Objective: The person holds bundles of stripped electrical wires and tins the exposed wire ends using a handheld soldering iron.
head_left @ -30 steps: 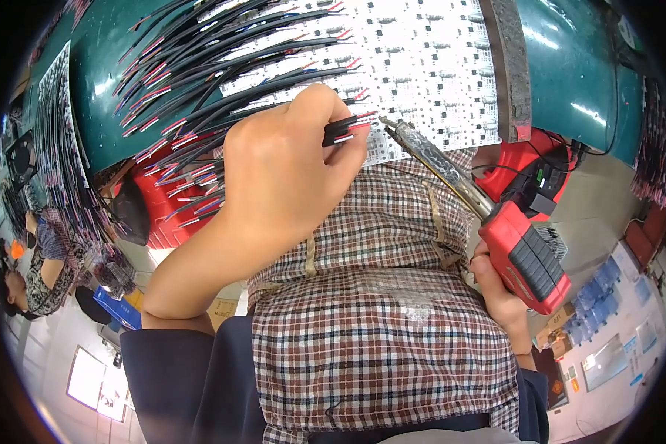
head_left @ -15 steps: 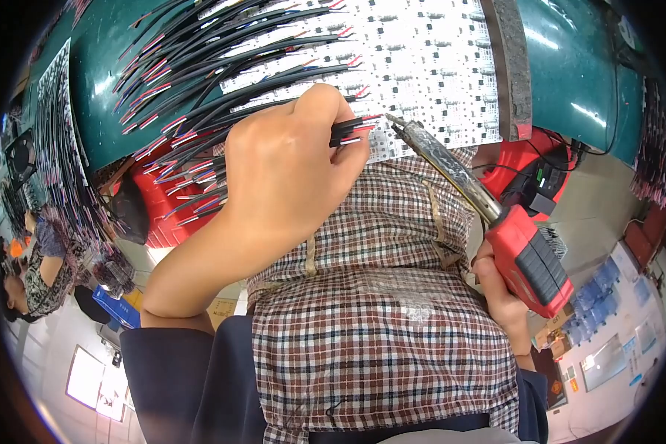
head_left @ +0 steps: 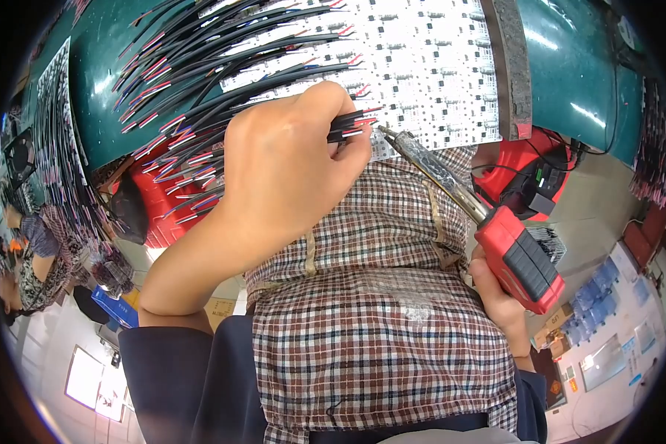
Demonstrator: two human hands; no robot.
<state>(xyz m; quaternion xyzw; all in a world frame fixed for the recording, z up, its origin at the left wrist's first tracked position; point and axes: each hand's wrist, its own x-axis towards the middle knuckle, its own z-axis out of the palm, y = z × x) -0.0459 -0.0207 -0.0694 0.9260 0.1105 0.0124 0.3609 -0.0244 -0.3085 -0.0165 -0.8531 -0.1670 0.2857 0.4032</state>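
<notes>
My left hand (head_left: pixel 285 159) is closed on a black cable (head_left: pixel 338 135) whose stripped red and white wire ends stick out past the fingertips, over the near edge of the white circuit board panel (head_left: pixel 436 66). Closed around the red and black handle of a soldering iron (head_left: pixel 440 174), my right hand (head_left: pixel 499 292) sits lower right. The iron's tip lies just right of the wire ends; whether it touches them I cannot tell. Several black cables (head_left: pixel 266 74) lie across the panel's left part, their right ends at rows of small components.
A dark bar (head_left: pixel 512 66) borders the panel's right side on the green table (head_left: pixel 570 81). Red stools (head_left: pixel 510 163) stand under the table edge. More cable bundles (head_left: pixel 59 148) hang at far left, near another person (head_left: pixel 41 259).
The soldering iron has shifted left and its tip slightly toward my body, along with my right hand. My left hand stays nearly in place with the cable.
</notes>
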